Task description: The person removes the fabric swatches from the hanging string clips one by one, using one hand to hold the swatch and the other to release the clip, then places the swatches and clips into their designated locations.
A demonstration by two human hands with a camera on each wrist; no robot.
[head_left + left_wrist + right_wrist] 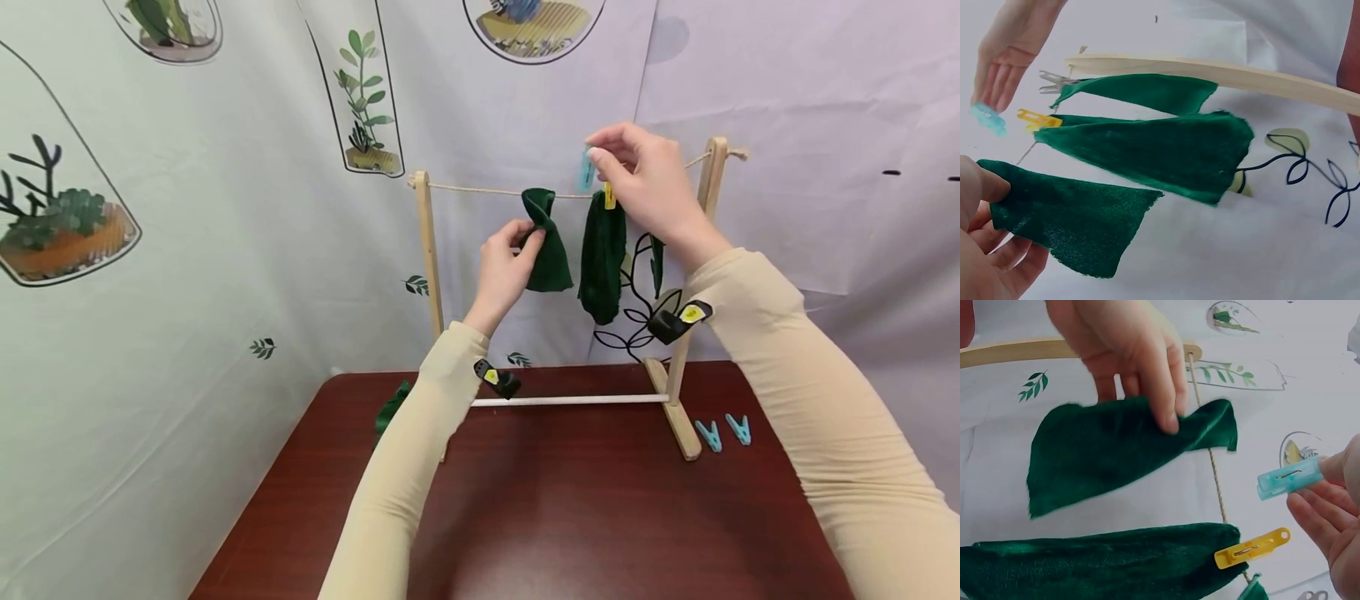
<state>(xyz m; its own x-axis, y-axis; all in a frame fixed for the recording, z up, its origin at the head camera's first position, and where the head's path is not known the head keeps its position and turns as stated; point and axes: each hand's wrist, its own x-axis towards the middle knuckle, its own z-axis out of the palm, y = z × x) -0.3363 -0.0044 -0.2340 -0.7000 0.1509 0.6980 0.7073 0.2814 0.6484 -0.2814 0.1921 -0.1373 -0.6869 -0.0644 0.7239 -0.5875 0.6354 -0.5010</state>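
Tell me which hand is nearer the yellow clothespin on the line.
Right. The right hand, pinching a blue clothespin, hovers just above the yellow clothespin; the left hand grips the cloth further left.

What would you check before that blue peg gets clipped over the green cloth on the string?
1. Cloth draped over the string: ok, the green cloth hangs folded across it.
2. Left hand steadies the cloth: ok, fingers pinch it.
3. Blue peg in the right hand: ok, pinched at its end.
4. Peg's mouth open: cannot tell.
5. Room beside the yellow peg: ok, bare string lies between.
6. Spare pegs on the table: ok, two lie there.
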